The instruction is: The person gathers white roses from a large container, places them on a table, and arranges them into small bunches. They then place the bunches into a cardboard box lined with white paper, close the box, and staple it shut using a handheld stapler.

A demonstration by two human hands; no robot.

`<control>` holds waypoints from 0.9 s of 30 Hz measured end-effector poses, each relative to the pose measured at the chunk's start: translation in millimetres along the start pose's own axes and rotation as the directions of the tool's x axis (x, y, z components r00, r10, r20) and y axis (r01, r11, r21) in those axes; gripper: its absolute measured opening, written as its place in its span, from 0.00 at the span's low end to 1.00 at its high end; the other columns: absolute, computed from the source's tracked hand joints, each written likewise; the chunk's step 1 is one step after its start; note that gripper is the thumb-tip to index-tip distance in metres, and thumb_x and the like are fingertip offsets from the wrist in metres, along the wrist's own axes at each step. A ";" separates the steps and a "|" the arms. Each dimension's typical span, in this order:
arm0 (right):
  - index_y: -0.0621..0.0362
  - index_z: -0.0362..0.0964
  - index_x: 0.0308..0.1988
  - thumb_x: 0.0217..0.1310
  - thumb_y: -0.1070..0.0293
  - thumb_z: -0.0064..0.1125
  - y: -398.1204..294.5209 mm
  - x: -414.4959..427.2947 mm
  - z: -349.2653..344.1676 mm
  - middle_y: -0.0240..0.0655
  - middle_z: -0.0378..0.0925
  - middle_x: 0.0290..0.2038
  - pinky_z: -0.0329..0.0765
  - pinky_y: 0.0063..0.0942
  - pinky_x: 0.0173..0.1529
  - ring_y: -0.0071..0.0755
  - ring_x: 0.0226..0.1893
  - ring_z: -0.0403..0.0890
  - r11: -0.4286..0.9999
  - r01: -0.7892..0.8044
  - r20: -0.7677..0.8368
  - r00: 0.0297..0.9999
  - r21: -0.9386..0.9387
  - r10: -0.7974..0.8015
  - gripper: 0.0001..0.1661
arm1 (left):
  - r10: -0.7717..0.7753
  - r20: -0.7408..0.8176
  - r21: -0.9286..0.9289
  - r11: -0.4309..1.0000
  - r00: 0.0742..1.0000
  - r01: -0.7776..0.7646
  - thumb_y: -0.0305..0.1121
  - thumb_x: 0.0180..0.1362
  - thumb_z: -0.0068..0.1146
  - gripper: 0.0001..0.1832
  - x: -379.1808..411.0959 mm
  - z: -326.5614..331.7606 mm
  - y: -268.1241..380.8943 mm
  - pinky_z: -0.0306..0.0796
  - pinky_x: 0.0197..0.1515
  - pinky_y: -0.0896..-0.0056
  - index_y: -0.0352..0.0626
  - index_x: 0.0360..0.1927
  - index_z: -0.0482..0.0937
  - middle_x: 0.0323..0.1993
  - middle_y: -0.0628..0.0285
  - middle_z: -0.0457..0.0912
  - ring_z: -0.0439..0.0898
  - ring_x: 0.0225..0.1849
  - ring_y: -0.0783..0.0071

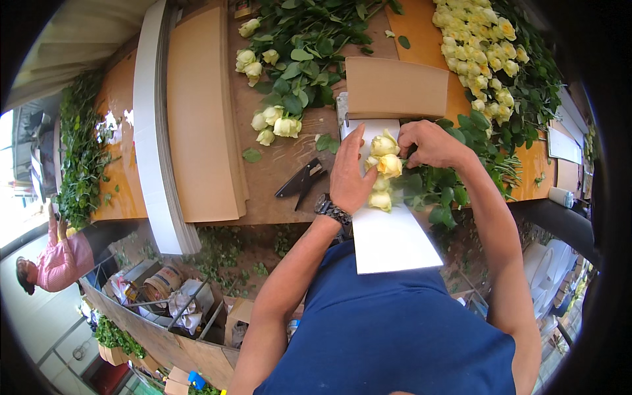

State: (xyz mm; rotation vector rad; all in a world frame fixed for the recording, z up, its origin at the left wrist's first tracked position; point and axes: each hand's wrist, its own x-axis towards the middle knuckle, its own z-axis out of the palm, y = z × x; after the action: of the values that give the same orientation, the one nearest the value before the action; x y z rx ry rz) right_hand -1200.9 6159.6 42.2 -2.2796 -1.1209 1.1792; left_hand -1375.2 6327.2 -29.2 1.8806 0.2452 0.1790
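Observation:
Several pale yellow roses (385,168) lie in a column on a long white sheet (392,242) before me, their leafy stems running off to the right. At the left edge of the blooms, my left hand (349,168) lies with its thumb against them and its fingers stretched toward the far side. My right hand (432,143) is on the right of the blooms, fingers curled near the upper stems; whether it pinches a stem cannot be told. A brown cardboard piece (397,88) stands just beyond both hands. A black stapler (301,182) rests on the table, left of my left hand.
Stacked cardboard sheets (200,118) and white sheets (153,123) lie at left. Loose roses (276,123) with leafy stems (306,49) are at the back; a large rose pile (479,54) is at back right. Cut greenery (81,153) lies far left, near a person in pink (64,261).

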 end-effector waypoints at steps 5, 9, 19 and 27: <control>0.58 0.80 0.30 0.40 0.75 0.74 1.9 -1.3 14.6 0.33 0.80 0.35 0.77 0.39 0.50 0.44 0.45 0.80 0.986 0.144 -0.340 0.926 -0.079 -0.163 0.12 | -0.009 -0.029 -0.024 1.000 1.000 0.009 0.19 0.52 0.69 0.49 0.0 1.0 -0.1 0.76 0.61 0.60 0.42 0.78 0.58 0.67 0.51 0.71 0.76 0.64 0.57; 0.56 0.79 0.29 0.40 0.77 0.70 1.3 6.0 45.3 0.32 0.79 0.37 0.77 0.38 0.49 0.43 0.44 0.78 0.907 0.089 -0.658 0.660 -0.411 -0.362 0.10 | -0.036 -0.050 -0.039 0.999 0.998 0.034 0.20 0.52 0.70 0.47 -1.0 2.7 0.8 0.76 0.61 0.60 0.42 0.76 0.60 0.67 0.51 0.71 0.77 0.64 0.58; 0.58 0.79 0.32 0.48 0.78 0.67 1.6 3.3 38.3 0.33 0.80 0.37 0.77 0.39 0.49 0.43 0.45 0.79 0.960 0.138 -0.575 0.777 -0.243 -0.257 0.08 | 0.205 -0.012 0.177 0.964 0.979 -0.199 0.25 0.54 0.69 0.23 0.9 -3.3 1.4 0.70 0.66 0.55 0.47 0.55 0.83 0.62 0.53 0.77 0.75 0.62 0.49; 0.55 0.77 0.43 0.51 0.79 0.68 -8.0 17.1 57.7 0.37 0.83 0.35 0.81 0.38 0.42 0.45 0.39 0.84 0.972 -0.052 -0.790 0.593 -0.227 -0.153 0.17 | 0.140 0.016 0.106 0.984 0.990 -0.141 0.26 0.56 0.67 0.21 3.2 -6.5 2.0 0.73 0.63 0.58 0.47 0.55 0.83 0.60 0.53 0.78 0.77 0.61 0.50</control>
State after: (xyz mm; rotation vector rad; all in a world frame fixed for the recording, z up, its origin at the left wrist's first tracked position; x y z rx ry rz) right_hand -1245.1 6174.7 3.4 -2.4663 -0.9347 -0.1186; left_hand -1373.5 6333.4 -25.3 2.0063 0.1179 0.2587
